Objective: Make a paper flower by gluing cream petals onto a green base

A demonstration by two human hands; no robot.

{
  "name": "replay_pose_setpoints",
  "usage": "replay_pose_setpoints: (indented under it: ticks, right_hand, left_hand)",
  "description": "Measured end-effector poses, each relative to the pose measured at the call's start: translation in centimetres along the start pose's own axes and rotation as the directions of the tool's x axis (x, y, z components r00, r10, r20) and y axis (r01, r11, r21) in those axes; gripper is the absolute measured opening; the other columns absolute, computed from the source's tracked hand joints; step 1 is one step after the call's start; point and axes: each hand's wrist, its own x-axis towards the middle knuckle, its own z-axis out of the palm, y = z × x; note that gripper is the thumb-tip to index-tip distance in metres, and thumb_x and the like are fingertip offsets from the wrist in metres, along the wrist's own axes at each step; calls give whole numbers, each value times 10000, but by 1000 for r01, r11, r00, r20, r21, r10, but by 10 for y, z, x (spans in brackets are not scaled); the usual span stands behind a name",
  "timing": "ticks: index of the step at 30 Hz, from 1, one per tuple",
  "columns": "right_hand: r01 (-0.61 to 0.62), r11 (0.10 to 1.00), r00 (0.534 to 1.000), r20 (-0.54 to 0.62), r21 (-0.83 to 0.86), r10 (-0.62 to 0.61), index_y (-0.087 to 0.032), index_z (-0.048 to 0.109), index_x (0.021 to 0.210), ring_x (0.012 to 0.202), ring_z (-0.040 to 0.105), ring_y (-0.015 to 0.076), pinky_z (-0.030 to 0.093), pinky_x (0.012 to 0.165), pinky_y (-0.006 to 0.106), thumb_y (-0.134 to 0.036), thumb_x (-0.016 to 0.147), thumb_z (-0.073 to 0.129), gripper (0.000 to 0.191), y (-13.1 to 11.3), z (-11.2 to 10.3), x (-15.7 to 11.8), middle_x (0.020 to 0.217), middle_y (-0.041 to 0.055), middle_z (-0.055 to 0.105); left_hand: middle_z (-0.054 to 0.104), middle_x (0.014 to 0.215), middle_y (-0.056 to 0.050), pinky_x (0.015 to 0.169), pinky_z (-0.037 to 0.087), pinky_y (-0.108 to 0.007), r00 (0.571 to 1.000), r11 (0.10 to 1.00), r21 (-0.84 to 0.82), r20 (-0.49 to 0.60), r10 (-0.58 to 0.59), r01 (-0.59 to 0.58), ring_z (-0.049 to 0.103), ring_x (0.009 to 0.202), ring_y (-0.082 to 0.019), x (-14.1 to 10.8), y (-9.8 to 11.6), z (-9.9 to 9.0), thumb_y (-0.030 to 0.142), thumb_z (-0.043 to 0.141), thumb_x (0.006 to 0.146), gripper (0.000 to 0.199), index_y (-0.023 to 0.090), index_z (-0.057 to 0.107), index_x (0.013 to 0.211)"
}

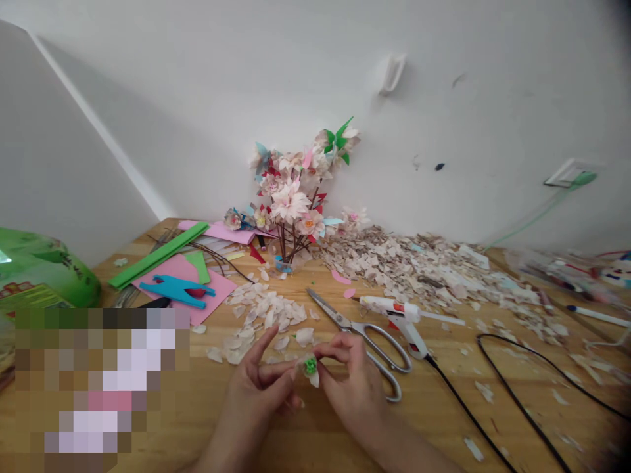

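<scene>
Between my hands, near the front middle of the table, is a small flower [310, 366] with a green beaded centre and a few pale petals. My left hand [269, 381] pinches its left side between thumb and a finger, while the index finger points up. The fingertips of my right hand [348, 374] are pinched at the flower's right edge, by a petal. Just beyond the flower lie loose pale petals [276, 309]. Large metal scissors [345, 323] rest behind and beside my right hand. A white glue gun [401, 318] lies to the right of them.
A bunch of paper-like flowers [290, 200] stands in a clear holder at the back. Dry flakes [419, 269] are heaped right of it. Pink and green sheets [217, 292], a blue tool [180, 291] and a green bag [44, 269] sit left; a black cord [468, 410] runs right.
</scene>
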Motion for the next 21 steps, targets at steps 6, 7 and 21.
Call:
replay_pose_setpoints:
  ticks: [6,7,21]
  right_hand:
    - [-32,999,999,1,14,32,-256,364,837,636,685,179,528,634,289,-192,676,530,240,-1,1,-1,672,-16,714]
    - [-36,999,999,4,17,36,-257,362,835,635,685,179,528,631,290,-195,678,528,236,-1,1,-1,671,-17,713]
    - [-68,997,998,20,22,67,-256,363,844,643,685,172,524,631,273,-176,667,526,253,-1,1,0,684,-20,714]
  left_hand:
    - [712,625,-39,383,420,-188,1000,1000,-11,-11,-12,12,577,388,-116,0,1,-1,289,776,537,999,113,213,1343]
    - [712,623,-39,382,420,-188,1000,1000,-13,-7,-15,15,578,389,-116,0,1,-1,286,775,540,993,114,216,1342]
    - [716,623,-37,373,416,-180,999,998,-53,-25,-46,45,573,374,-111,0,1,0,274,787,515,1002,114,234,1336]
